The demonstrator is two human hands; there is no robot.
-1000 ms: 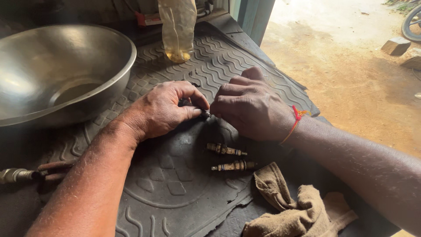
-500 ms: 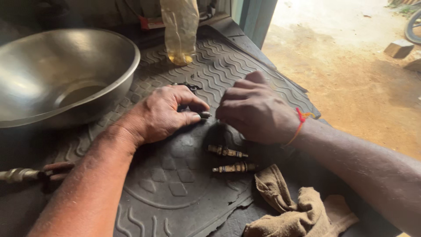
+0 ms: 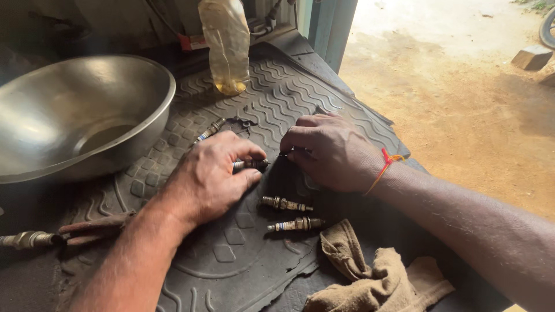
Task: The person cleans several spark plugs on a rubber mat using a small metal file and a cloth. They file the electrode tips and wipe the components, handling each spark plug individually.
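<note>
At the far left edge of the frame a metal hose fitting [image 3: 26, 238] lies on the table, and above it, in the upper left, sits a wide steel bowl [image 3: 81, 115] on the grey patterned rubber mat [image 3: 231, 254]. A spark plug [image 3: 209, 130] lies on the mat just right of the bowl, and a plastic bottle [image 3: 225, 43] with a little yellow liquid stands at the top centre. In the middle, the left hand [image 3: 208, 179] rests on the mat with its grip closed around another spark plug [image 3: 250, 164], pinched between thumb and fingers, its tip pointing right. The right hand [image 3: 332, 151] meets that tip, its fingers curled tight on something too small to make out. Below the hands, two more spark plugs [image 3: 286, 204] lie side by side on the mat. A crumpled tan rag [image 3: 376, 277] lies at the lower right.
</note>
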